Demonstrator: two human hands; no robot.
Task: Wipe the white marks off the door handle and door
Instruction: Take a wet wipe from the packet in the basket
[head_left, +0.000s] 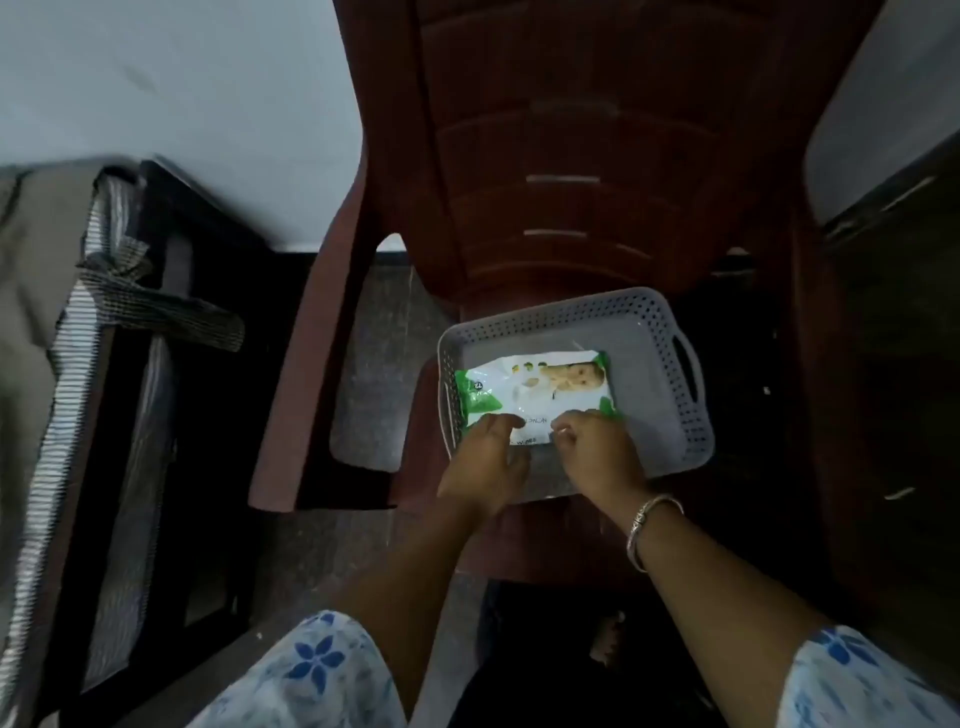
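The pack of wipes (535, 395) is lying flat inside the grey basket (623, 304), toward the basket's left wall, its white and green face turned up. The left hand (485, 462) is reaching over the basket's near rim and pressing spread, slightly bent fingers onto the pack's near edge. The right hand (602, 449), just beside it, is bunching its fingers narrowly and pinching at the top of the pack; what exactly it is pinching is too small to tell. A metal bangle (649, 530) is sitting on the right wrist, near the basket's front rim. The basket is resting on the seat of a brown plastic chair (545, 156). Left of the basket, speckled floor (374, 364) is showing through the chair's arm.
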